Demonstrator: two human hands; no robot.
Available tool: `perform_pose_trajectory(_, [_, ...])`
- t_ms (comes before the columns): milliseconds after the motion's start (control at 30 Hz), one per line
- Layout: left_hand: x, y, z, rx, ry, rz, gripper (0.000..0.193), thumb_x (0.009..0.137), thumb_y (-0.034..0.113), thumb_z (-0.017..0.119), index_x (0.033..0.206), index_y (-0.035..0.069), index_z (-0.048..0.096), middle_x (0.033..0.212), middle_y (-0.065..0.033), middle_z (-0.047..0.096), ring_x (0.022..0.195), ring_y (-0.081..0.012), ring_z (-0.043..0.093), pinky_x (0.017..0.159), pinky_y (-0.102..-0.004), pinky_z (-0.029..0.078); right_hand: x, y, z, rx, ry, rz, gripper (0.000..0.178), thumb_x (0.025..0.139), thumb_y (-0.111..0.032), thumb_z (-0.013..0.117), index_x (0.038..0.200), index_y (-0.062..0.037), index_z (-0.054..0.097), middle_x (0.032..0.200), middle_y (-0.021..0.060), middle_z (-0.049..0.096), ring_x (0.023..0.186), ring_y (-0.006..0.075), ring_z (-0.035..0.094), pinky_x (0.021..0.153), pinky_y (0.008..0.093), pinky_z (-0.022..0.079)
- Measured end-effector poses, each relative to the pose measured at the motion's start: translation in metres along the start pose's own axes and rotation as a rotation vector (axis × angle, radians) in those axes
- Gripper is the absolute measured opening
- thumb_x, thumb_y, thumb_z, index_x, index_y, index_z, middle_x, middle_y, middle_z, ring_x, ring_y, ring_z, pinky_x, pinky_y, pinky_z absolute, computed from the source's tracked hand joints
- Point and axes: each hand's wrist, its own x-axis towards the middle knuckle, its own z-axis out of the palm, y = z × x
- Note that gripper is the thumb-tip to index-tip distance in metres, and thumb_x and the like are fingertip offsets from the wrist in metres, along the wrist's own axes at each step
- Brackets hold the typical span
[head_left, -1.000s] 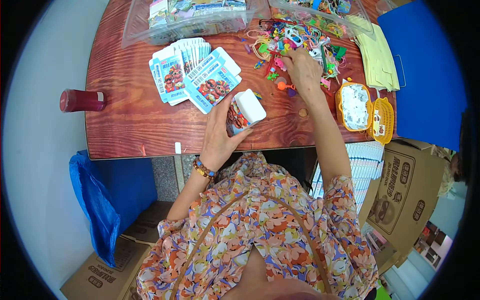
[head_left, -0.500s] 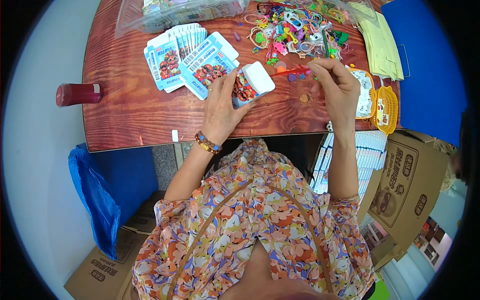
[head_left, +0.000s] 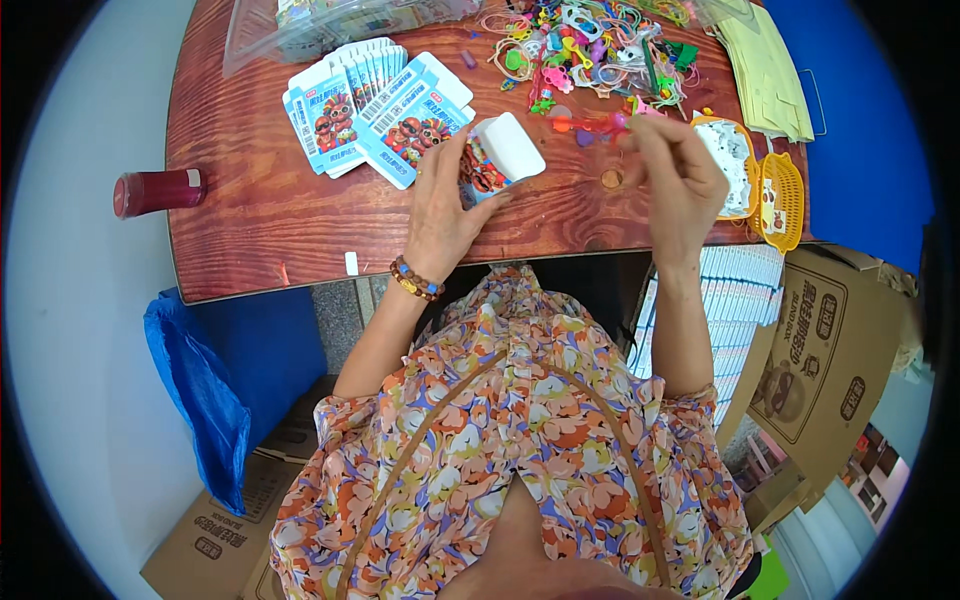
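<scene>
Now the left hand [head_left: 440, 215] grips a small open box [head_left: 497, 158] above the table [head_left: 250, 240], its mouth facing right. Just beside it, the right hand [head_left: 672, 185] pinches an orange-pink toy [head_left: 588, 124], long axis pointing toward the box.

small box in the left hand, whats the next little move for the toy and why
Probably bring the right hand leftward and slip the orange toy into the box. The left hand holds the box with its flap open, and the toy is pinched just beside it.
</scene>
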Motion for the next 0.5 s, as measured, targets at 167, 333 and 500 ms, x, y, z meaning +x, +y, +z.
perform_pose_trajectory(167, [-0.002, -0.002, -0.004, -0.152, 0.048, 0.019, 0.079, 0.071, 0.022, 0.088, 0.136, 0.000, 0.049, 0.122, -0.0211, 0.058, 0.112, -0.0375, 0.058, 0.096, -0.0436, 0.049, 0.021, 0.044, -0.006, -0.116, 0.036, 0.164, 0.012, 0.096, -0.012, 0.065, 0.099, -0.0026, 0.070, 0.077, 0.0010, 0.066, 0.058, 0.0063, 0.057, 0.053, 0.0227, 0.045])
perform_pose_trajectory(333, [-0.006, -0.004, -0.020, -0.147, 0.075, 0.016, 0.084, 0.071, 0.019, 0.088, 0.140, -0.001, 0.045, 0.125, -0.0211, 0.057, 0.114, -0.0365, 0.058, 0.095, -0.0422, 0.049, 0.059, 0.049, 0.014, -0.861, 0.120, -0.382, 0.013, 0.092, -0.015, 0.068, 0.099, -0.0041, 0.070, 0.089, 0.0053, 0.068, 0.073, 0.0188, 0.065, 0.065, 0.0304, 0.050])
perform_pose_trajectory(500, [-0.010, 0.000, -0.034, -0.165, 0.082, -0.064, 0.086, 0.072, 0.016, 0.088, 0.144, 0.001, 0.043, 0.132, -0.0175, 0.054, 0.117, -0.0308, 0.058, 0.093, -0.0389, 0.053, 0.148, -0.030, 0.090, -0.634, -0.085, -0.752, 0.013, 0.093, -0.017, 0.063, 0.100, -0.0088, 0.069, 0.098, 0.0089, 0.068, 0.089, 0.0282, 0.067, 0.073, 0.0383, 0.052])
